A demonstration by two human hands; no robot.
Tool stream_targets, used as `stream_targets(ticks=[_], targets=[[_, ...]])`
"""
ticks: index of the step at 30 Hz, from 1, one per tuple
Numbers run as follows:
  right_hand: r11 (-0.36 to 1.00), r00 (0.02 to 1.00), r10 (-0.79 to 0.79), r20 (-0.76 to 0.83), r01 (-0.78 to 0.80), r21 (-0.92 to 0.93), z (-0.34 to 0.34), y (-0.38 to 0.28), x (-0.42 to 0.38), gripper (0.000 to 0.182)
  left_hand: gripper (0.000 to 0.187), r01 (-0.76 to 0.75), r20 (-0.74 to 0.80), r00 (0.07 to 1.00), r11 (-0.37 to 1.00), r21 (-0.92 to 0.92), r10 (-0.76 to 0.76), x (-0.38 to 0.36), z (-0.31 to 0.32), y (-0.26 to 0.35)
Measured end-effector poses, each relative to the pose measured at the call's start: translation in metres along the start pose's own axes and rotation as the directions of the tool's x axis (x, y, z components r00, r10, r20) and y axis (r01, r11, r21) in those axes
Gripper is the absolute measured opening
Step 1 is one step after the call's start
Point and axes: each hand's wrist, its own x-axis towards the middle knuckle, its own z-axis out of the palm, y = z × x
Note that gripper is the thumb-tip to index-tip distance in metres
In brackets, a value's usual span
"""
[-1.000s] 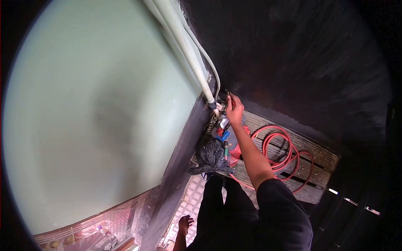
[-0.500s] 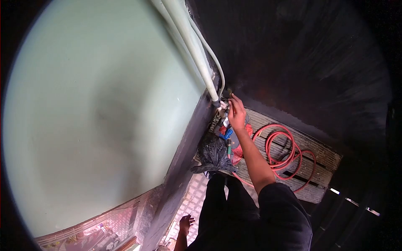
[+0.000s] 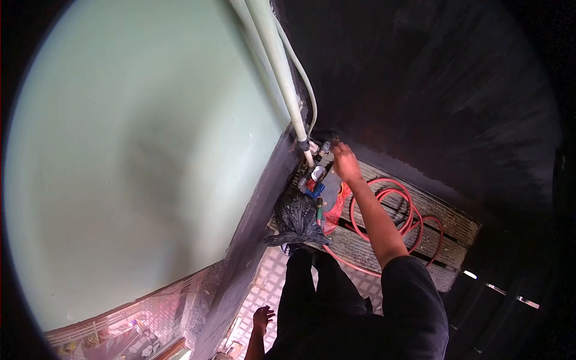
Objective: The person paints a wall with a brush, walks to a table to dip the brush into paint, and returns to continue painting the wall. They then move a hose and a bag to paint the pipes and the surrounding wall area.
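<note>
My right hand (image 3: 345, 163) reaches over the far end of a wooden slatted bench (image 3: 456, 249), close to the dark wall. Its fingers are bent together around something small and dark at their tips, too blurred to name. Left of it is a small grey fitting (image 3: 326, 147), beside the foot of a pale pipe (image 3: 282, 72). A whitish round piece (image 3: 318, 173), a blue object (image 3: 315, 191) and a green-handled item (image 3: 319, 210) are nearer me. Low on the left, my left hand (image 3: 263, 317) hangs empty over the paving, its fingers apart.
A red hose (image 3: 414, 207) lies coiled on the bench. A black plastic bag (image 3: 297, 219) and a red plastic bag (image 3: 339, 207) sit at its left end. The pale green wall (image 3: 150, 150) fills the left; the dark wall (image 3: 432, 90) stands behind the bench.
My right hand has shifted slightly right and down, away from the pipe's foot, uncovering the grey fitting. My left hand still hangs low, and the view has moved a little.
</note>
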Motion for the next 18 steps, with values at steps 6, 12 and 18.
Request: stream_targets(ticks=[6, 12, 18], targets=[[0.992, 0.974, -0.114, -0.193, 0.101, -0.076, -0.038, -0.04, -0.013, 0.036, 0.034, -0.003, -0.012, 1.0, 1.0, -0.012, 0.003, -0.002, 0.0, -0.007], [0.969, 0.959, -0.203, -0.196, 0.167, -0.184, 0.003, -0.02, -0.027, 0.037, 0.03, -0.013, -0.017, 1.0, 1.0, -0.013, 0.013, -0.004, -0.004, -0.013], [0.994, 0.99, 0.107, 0.092, -0.109, 0.008, 0.042, -0.005, -0.022, 0.035, 0.031, -0.025, -0.037, 0.999, 1.0, -0.009, 0.025, -0.014, -0.015, -0.018]])
